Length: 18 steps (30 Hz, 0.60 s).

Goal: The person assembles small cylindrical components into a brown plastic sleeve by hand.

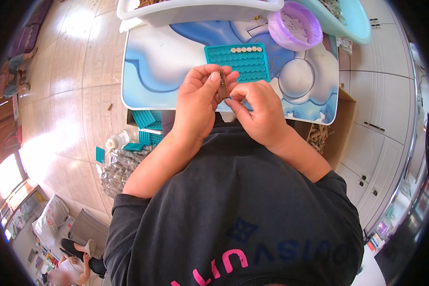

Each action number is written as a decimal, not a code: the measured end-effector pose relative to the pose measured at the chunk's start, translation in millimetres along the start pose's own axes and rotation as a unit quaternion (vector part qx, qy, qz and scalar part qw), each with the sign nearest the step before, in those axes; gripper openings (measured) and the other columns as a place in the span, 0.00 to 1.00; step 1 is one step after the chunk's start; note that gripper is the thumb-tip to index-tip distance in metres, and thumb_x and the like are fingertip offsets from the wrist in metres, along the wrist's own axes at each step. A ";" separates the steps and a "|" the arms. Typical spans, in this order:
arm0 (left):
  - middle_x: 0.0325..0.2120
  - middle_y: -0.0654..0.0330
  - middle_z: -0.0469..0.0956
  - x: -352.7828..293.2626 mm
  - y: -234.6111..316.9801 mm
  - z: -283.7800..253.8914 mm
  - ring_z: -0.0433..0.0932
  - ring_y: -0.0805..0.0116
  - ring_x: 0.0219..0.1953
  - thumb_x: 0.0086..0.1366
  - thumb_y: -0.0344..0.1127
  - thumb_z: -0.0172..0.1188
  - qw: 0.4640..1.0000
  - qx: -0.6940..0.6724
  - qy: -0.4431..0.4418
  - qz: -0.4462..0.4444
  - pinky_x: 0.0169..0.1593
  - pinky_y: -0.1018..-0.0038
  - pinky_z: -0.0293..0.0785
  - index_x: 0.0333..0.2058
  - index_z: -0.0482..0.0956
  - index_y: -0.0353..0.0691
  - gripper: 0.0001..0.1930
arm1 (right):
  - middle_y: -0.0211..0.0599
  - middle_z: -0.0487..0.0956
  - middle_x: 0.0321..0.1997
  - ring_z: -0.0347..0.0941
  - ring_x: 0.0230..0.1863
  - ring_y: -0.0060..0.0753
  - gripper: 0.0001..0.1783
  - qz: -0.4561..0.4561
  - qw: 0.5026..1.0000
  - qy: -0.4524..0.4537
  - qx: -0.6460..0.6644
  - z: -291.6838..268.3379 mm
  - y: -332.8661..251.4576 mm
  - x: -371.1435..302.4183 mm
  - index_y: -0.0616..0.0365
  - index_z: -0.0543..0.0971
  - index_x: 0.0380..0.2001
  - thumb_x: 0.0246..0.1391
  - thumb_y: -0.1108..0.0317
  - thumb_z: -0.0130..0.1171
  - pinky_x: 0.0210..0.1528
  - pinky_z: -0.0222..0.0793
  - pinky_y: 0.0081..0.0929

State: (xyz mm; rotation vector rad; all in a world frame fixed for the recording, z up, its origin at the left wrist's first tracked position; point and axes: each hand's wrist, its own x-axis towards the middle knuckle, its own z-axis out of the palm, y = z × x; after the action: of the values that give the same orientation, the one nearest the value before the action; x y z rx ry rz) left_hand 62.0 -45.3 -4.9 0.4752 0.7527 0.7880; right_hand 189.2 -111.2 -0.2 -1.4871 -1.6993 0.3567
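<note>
A small brown tube-like piece point(222, 87) stands nearly upright between my two hands, over the near edge of the table. My left hand point(196, 102) is closed on it, thumb on the near face and fingers behind. At its lower end, the thumb and forefinger of my right hand point(262, 108) pinch together; what exactly they grip there is partly hidden. Just beyond my hands lies a teal tray point(245, 61) with rows of round hollows. Several pale round pieces point(245, 49) fill part of its far row, and my left fingers overlap its near left corner.
A purple bowl point(318, 34) of white bits stands at the far right, beside a light-blue basin point(362, 28). A white tub point(200, 13) spans the far edge. Below the table are a cardboard box point(342, 121), a plastic bag point(114, 174) and more teal trays point(143, 119).
</note>
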 end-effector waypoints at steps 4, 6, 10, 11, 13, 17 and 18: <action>0.42 0.51 0.72 1.3 0.2 -1.3 0.75 0.60 0.46 0.67 0.28 0.46 1.000 0.009 0.005 0.009 0.48 0.69 0.75 0.42 0.65 0.33 0.07 | 0.33 0.76 0.24 0.70 0.26 0.40 0.12 0.074 0.996 0.002 0.056 -1.0 -3.3 -0.9 0.53 0.71 0.29 0.41 0.74 0.63 0.30 0.61 0.34; 0.42 0.51 0.72 0.7 0.2 -0.8 0.74 0.60 0.47 0.67 0.28 0.46 1.000 0.003 0.006 0.010 0.48 0.69 0.75 0.42 0.64 0.33 0.07 | 0.32 0.77 0.24 0.70 0.26 0.41 0.12 0.071 0.996 -0.004 0.061 -0.2 -3.7 -0.8 0.53 0.71 0.29 0.42 0.76 0.62 0.30 0.61 0.34; 0.42 0.50 0.72 -1.1 1.5 1.3 0.74 0.60 0.47 0.67 0.28 0.46 1.000 -0.006 0.005 0.016 0.48 0.68 0.74 0.42 0.64 0.33 0.07 | 0.33 0.77 0.24 0.70 0.26 0.41 0.11 0.051 0.997 -0.018 0.046 2.6 -1.9 -1.3 0.54 0.70 0.29 0.42 0.75 0.62 0.31 0.62 0.34; 0.42 0.50 0.72 -1.3 1.5 1.6 0.74 0.60 0.47 0.67 0.28 0.46 1.000 -0.006 0.005 0.015 0.48 0.68 0.74 0.42 0.64 0.33 0.07 | 0.34 0.77 0.25 0.71 0.27 0.41 0.11 0.056 0.997 -0.021 0.051 3.4 -1.5 -2.0 0.54 0.71 0.30 0.42 0.75 0.61 0.31 0.62 0.34; 0.42 0.50 0.72 -1.0 1.3 1.9 0.74 0.60 0.47 0.67 0.28 0.46 1.000 -0.007 0.003 0.018 0.49 0.69 0.74 0.42 0.64 0.34 0.07 | 0.34 0.77 0.25 0.71 0.27 0.41 0.11 0.062 0.996 -0.024 0.055 4.4 -1.4 -1.3 0.54 0.71 0.30 0.43 0.75 0.61 0.32 0.62 0.34; 0.42 0.50 0.72 0.3 0.0 0.5 0.74 0.60 0.47 0.67 0.27 0.46 1.000 -0.014 0.000 0.018 0.49 0.69 0.74 0.42 0.64 0.34 0.07 | 0.35 0.77 0.26 0.72 0.30 0.41 0.08 0.014 0.998 -0.018 0.050 4.4 -0.7 0.8 0.54 0.74 0.31 0.45 0.75 0.59 0.33 0.63 0.35; 0.42 0.50 0.72 0.4 0.3 0.7 0.74 0.60 0.47 0.67 0.27 0.46 1.000 -0.015 0.001 0.017 0.49 0.69 0.74 0.42 0.65 0.33 0.07 | 0.35 0.77 0.27 0.72 0.30 0.41 0.07 0.003 0.999 -0.030 0.043 4.1 0.2 1.0 0.54 0.75 0.32 0.46 0.74 0.59 0.34 0.63 0.35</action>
State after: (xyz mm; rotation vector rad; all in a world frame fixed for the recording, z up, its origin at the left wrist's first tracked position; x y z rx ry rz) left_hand 62.6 -45.0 -4.4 0.4621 0.7344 0.8310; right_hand 186.3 -109.0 -2.5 -1.4328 -1.7042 0.4754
